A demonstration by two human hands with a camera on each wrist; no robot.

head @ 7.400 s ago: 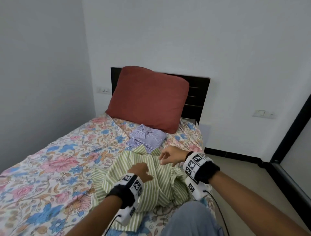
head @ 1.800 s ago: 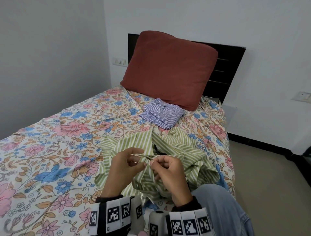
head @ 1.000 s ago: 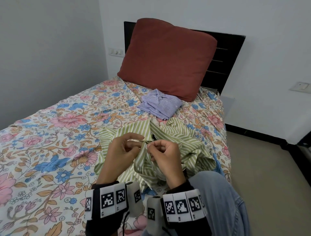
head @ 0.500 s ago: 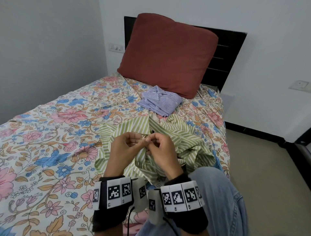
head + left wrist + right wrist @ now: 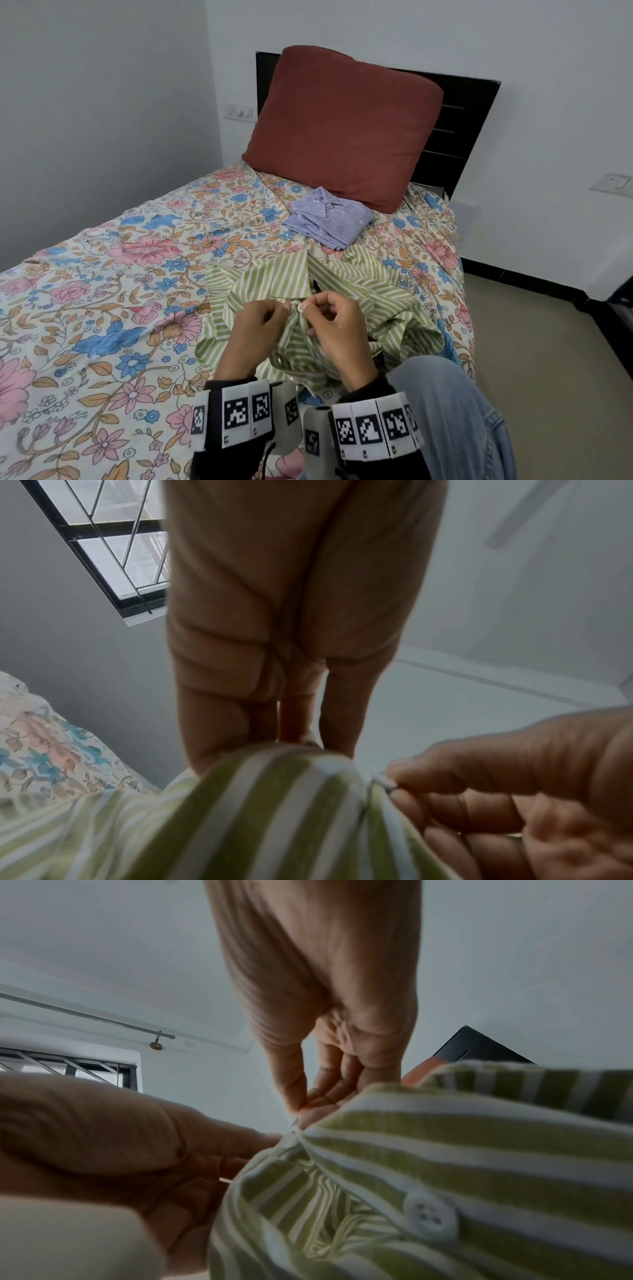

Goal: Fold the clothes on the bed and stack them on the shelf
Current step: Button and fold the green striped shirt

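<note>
Pinching green striped shirt (image 5: 359, 284) placket, left hand (image 5: 255, 329) and right hand (image 5: 337, 327) now show button (image 5: 300, 308) emerged; folding follows.

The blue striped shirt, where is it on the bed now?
In the head view the folded blue striped shirt lies near the head of the bed, just in front of the red pillow and beyond the green striped shirt.

Floral-sheeted bed (image 5: 102, 308) carries red pillow (image 5: 342, 130), folded blue shirt (image 5: 325, 219), crumpled green shirt (image 5: 274, 277).
</note>
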